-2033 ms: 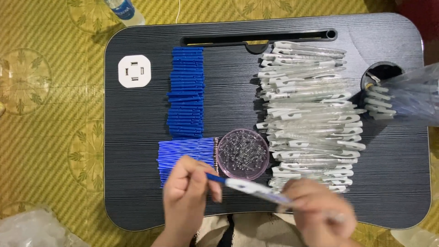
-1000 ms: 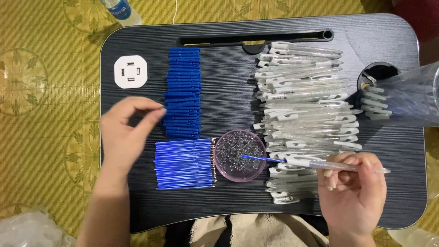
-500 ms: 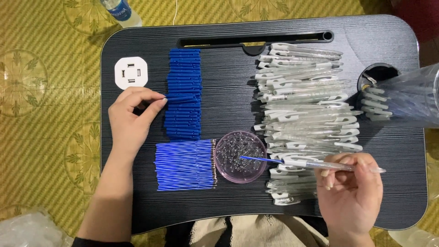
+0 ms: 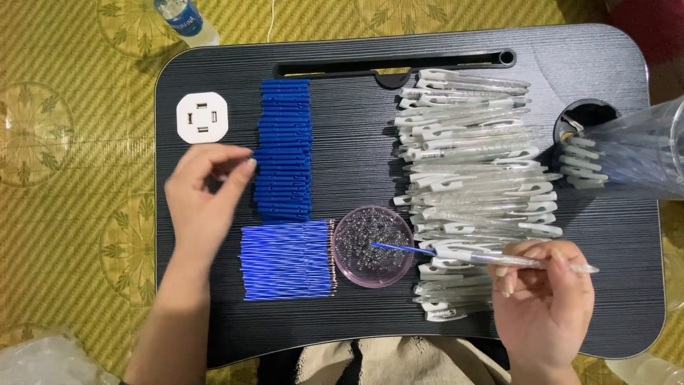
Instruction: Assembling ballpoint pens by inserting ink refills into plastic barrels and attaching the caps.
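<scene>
On the black table (image 4: 356,178), the left hand (image 4: 203,207) has thumb and fingers loosely curled, fingertips touching the column of blue caps (image 4: 285,150); whether it pinches one I cannot tell. Below the caps lies a batch of blue refills (image 4: 285,260), just beside a round dish of small beads (image 4: 372,246). Over the dish edge, the right hand (image 4: 545,299) pinches a clear pen (image 4: 499,258), its blue refill tip above the beads. Clear barrels (image 4: 474,171) are piled alongside.
</scene>
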